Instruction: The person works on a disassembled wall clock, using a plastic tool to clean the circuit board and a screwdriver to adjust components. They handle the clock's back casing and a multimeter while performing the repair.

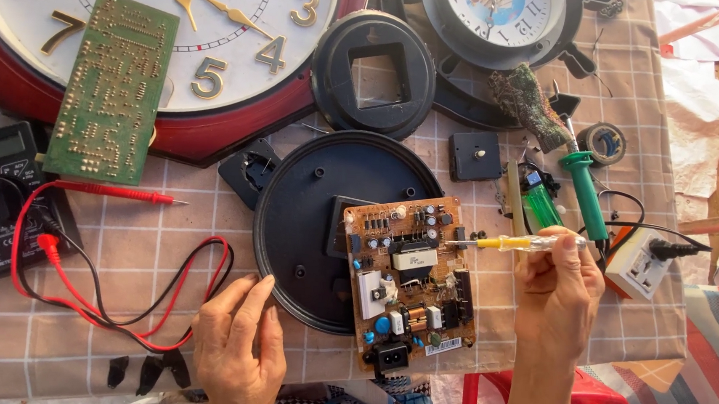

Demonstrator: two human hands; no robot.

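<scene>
The right hand (558,288) pinches a yellow-handled test screwdriver (515,242), its tip touching the right edge of the brown circuit board (409,277) lying on a round black clock back (325,216). The left hand (236,345) rests flat and open just left of it. A white barcode label (443,346), seemingly, sits at the board's lower corner.

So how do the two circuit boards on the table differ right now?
The green board lies solder side up, leaning on the red wall clock, untouched. The brown board lies component side up on the black round back plate, with the right hand holding a yellow screwdriver at its edge. Both are rectangular.
</scene>
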